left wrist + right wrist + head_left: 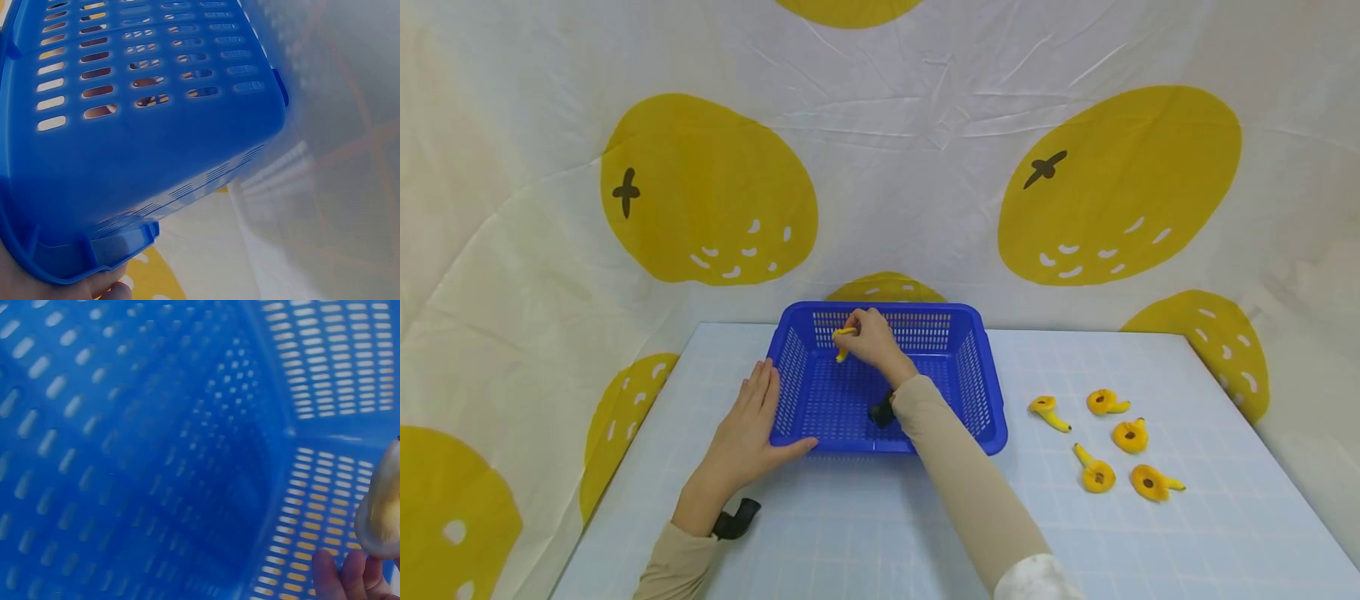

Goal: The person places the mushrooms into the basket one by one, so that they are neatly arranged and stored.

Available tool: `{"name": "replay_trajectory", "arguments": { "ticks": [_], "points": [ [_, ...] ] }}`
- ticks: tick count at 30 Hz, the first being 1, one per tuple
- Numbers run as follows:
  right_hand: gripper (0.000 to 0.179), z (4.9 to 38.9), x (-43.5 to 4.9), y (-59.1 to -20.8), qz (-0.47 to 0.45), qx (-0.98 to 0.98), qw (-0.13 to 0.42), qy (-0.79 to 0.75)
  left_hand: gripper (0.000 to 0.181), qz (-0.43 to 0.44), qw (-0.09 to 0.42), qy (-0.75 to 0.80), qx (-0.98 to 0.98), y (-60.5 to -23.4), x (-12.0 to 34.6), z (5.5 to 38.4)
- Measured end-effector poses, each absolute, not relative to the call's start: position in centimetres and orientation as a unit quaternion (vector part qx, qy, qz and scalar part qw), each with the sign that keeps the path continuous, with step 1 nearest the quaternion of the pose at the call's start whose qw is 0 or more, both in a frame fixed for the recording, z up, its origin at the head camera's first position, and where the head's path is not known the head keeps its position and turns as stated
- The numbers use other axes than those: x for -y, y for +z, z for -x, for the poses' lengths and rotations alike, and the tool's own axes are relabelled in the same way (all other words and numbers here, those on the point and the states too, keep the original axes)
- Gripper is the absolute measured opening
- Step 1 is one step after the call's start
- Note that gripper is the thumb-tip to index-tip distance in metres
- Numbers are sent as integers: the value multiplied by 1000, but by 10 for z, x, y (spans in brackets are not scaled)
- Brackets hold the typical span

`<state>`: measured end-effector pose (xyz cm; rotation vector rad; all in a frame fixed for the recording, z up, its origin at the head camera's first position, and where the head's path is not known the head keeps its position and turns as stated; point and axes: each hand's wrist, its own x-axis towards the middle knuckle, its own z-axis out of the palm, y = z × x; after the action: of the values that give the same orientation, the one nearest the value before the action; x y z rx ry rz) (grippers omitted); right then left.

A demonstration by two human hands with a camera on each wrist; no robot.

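Note:
A blue plastic basket (874, 447) with slotted walls sits at the back of the table. My left hand (748, 429) rests on its left rim with straight fingers, the thumb stretched to the front corner. Over the inside of the basket, toward the back left, my right hand (870, 340) pinches a small yellow mushroom-shaped piece (842, 353). In the right wrist view, that pale-yellow piece (384, 506) shows at the right edge, above the fingertips (328, 575). From the left wrist, the basket's outer wall (144, 156) fills most of the picture.
Several more yellow-orange mushroom-shaped pieces lie right of the basket, among them one (1049, 412) nearest it and another (1156, 482) farther out. A white cloth with yellow fruit prints (910, 192) hangs behind the pale checked tabletop (865, 533).

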<state>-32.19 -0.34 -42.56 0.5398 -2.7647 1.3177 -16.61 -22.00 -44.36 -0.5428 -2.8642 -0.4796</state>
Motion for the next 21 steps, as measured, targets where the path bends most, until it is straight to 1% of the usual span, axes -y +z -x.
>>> {"name": "replay_trajectory", "arguments": {
  "ticks": [15, 21],
  "points": [
    [21, 326, 6, -441, -160, 902, -41, 399, 121, 176, 85, -153, 969, -442, 219, 166],
    [20, 326, 7, -442, -151, 916, -54, 368, 121, 172, 80, -154, 970, -442, 219, 166]
  ]
}}
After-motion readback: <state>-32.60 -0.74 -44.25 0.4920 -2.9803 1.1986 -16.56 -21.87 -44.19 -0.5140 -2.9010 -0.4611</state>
